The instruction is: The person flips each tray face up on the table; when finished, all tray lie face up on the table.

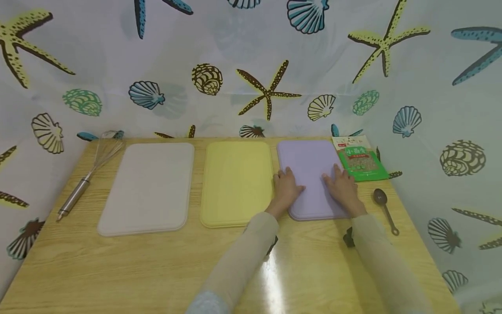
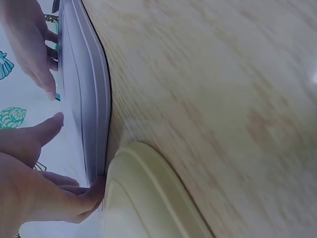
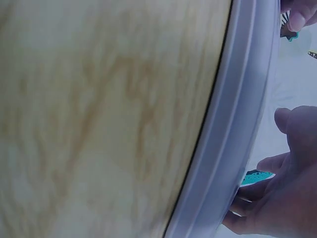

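Observation:
A purple rectangular board (image 1: 311, 174) with rounded corners lies flat on the wooden table. My left hand (image 1: 286, 189) is at its left edge; in the left wrist view the fingertips (image 2: 99, 191) touch that edge and the thumb is spread over the top. My right hand (image 1: 343, 189) is at the opposite edge. In the right wrist view, the right hand's fingers (image 3: 252, 191) reach the board's rim, and its thumb stands apart from the surface. A yellow board (image 1: 237, 185) lies just left of my left hand.
A white board (image 1: 149, 187) and a metal whisk (image 1: 84, 183) lie farther left. A green packet (image 1: 361, 161) sits at the purple board's far right corner. The dark spoon (image 1: 385, 209) lies right of my right hand. Behind the table (image 1: 137, 270) hangs a shell-patterned cloth (image 1: 176, 52).

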Available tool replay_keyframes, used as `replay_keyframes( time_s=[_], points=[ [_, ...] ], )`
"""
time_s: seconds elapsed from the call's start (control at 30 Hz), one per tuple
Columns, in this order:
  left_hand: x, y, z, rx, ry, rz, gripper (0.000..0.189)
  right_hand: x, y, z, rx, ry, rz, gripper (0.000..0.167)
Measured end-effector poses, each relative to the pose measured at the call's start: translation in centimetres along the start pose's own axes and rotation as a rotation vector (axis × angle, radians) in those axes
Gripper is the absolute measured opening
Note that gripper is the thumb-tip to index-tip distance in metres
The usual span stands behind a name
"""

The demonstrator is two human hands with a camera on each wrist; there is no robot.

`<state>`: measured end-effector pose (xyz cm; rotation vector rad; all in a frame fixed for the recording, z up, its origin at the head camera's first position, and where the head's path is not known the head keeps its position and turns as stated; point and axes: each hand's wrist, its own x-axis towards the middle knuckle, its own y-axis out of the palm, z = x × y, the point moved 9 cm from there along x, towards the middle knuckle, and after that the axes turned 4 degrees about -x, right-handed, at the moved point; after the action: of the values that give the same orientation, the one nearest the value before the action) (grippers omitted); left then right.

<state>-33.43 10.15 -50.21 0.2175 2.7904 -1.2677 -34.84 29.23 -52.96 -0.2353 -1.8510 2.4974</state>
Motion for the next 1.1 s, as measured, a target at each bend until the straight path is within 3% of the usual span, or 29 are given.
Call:
replay_keyframes(
  time_s=[0.2, 0.47, 0.63, 0.87, 1.1],
  points=[
    [-0.1, 0.3, -0.3, 0.130, 0.012, 0.063, 0.080, 0.1, 0.3, 0.5, 0.000, 0.029, -0.007, 0.075],
    [-0.1, 0.5, -0.1, 0.070, 0.018, 0.060, 0.082, 0.2, -0.5, 0.5, 0.014, 0.063, 0.013, 0.070],
    [-0.3, 0.4, -0.2, 0.030, 0.009, 0.066, 0.081, 0.2, -1.5, -0.2, 0.191, 0.104, 0.043, 0.065],
    [-0.3, -0.2, -0.7, 0.067, 0.015, 0.099, 0.080, -0.6, -3.5, -0.2, 0.378, 0.154, 0.077, 0.060],
    [1.5, 1.2, 0.7, 0.027, -0.006, 0.150, 0.086, -1.1, -5.5, -1.1, 0.584, 0.210, 0.103, 0.055]
  ],
)
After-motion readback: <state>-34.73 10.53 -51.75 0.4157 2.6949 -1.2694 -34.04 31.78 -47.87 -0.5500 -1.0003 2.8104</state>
